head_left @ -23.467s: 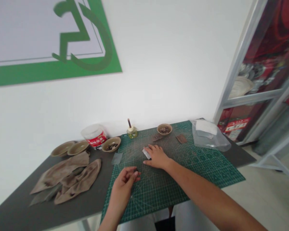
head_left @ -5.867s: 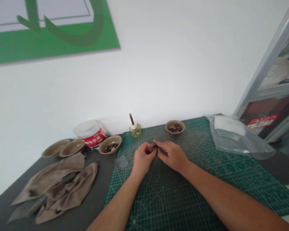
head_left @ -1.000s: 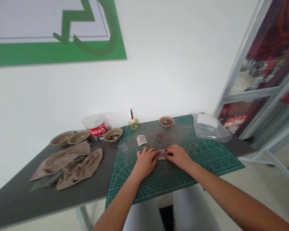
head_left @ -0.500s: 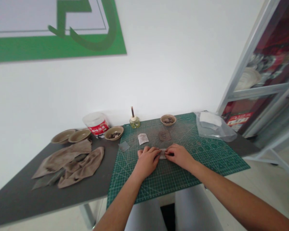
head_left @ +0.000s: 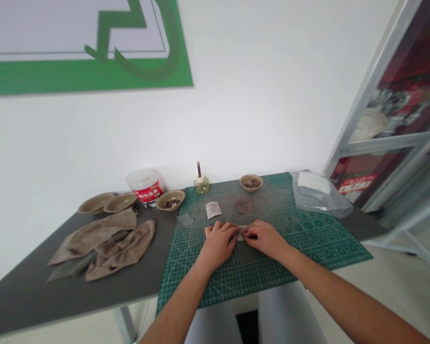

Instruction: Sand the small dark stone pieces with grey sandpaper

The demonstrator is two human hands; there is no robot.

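Note:
Between my hands, a small pale rectangular piece [head_left: 241,232] lies on the green cutting mat [head_left: 272,272]; whether it is paper or cloth I cannot tell. My left hand [head_left: 220,240] rests on the mat, fingers bent, with thumb and fingertips closed on the piece's left side. From the right, my right hand [head_left: 265,237] pinches at its other side; the fingertips partly hide it. Just beyond lie a brown square patch [head_left: 245,205] with dark marks and a whitish printed piece [head_left: 213,209]. Farther left is a thin grey-green square [head_left: 185,220].
Behind stand a small glass bottle [head_left: 201,185] with a dark stick and a bowl of small dark bits [head_left: 251,182]. Leftward are another filled bowl [head_left: 170,200], a plastic tub [head_left: 145,186], two bowls [head_left: 96,203] and brown cloths [head_left: 125,251]. A clear bag [head_left: 318,193] lies right.
The view has tilted slightly, so the table sits a little lower in it. My hands stay at the pale piece, with only a slight shift of the fingers.

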